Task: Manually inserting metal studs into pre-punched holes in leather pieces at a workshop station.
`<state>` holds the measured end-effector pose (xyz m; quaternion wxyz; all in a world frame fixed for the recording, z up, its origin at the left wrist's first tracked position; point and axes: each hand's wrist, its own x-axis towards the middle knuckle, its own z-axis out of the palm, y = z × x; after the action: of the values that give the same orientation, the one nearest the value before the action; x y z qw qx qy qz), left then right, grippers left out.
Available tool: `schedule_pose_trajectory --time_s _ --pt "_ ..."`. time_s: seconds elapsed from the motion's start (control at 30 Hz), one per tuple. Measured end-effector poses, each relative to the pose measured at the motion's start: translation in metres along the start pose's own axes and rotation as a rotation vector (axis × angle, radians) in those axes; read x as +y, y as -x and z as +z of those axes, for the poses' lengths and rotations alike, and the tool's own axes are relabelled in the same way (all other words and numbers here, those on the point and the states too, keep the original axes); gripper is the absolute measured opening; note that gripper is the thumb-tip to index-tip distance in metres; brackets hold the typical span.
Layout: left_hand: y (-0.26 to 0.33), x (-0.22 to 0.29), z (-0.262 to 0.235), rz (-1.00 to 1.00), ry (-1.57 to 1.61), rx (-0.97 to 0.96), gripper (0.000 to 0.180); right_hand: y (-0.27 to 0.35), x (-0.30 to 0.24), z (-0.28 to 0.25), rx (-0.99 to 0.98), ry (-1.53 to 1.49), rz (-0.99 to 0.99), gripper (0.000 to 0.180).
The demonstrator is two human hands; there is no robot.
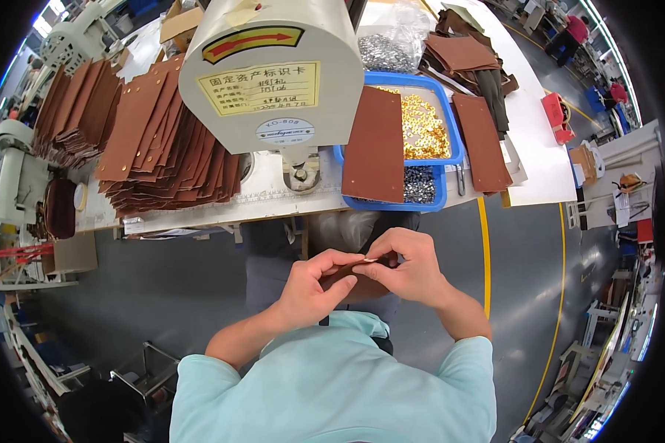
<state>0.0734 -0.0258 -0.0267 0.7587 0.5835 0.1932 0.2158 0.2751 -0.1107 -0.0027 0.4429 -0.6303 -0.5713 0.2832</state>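
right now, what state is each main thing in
left hand, pinching the brown piece
right hand, pinching the brown piece
brown piece, held in both hands
bigger brown stack, uneven
rear blue tray, open, gold bits inside
front blue tray, open, grey bits inside
machine, on or off unclear

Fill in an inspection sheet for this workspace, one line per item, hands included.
Surface: white table, its front crowded with materials around a white machine.
Job's things: brown piece in the hands; stacked brown pieces left of the machine; gold-coloured metal parts in a blue tray to its right.
Clutter: clear plastic bag and a jumbled dark heap behind the tray.
Hands: left hand and right hand both pinch the brown piece, off the table.
Cables: nothing seen.
Surroundings: grey floor with yellow lines.
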Motion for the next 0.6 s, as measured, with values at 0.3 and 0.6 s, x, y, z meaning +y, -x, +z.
schedule_pose_trajectory --time_s 0.3,0.6 --pt "0.003 -0.008 -0.009 -0.044 -0.288 0.12 0.018 -0.037 0.079 -0.063 0.123 0.431 0.186 0.016" --pt "0.005 -0.024 -0.001 0.24 -0.542 0.177 0.015 -0.046 0.132 -0.06 0.174 0.613 0.118 0.016"
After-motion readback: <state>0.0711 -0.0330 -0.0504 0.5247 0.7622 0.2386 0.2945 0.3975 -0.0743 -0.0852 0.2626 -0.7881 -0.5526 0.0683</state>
